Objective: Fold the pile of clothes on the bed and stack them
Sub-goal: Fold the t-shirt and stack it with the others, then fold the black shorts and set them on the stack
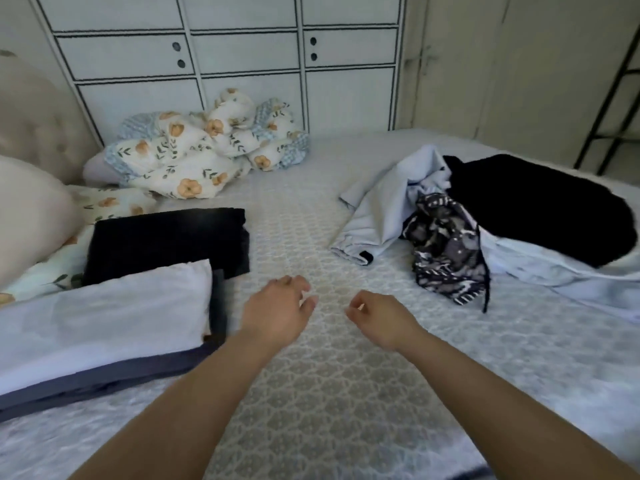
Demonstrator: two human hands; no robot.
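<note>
Two bare hands over the bed (346, 393), both empty; folded stack left, unfolded pile right.
Left hand (277, 311) and right hand (382, 322) hover side by side, apart, fingers loosely curled, gripping nothing. Folded: one white piece (104, 313) on a dark blue one (104, 379), one black piece (166, 240) behind. Unfolded: one pale blue shirt (377, 206), one dark patterned garment (446, 251), one black garment (540, 206), pale cloth (554, 271) beneath. One floral quilt (207, 147) bunched at the far side. No legible labels or writing.
</note>
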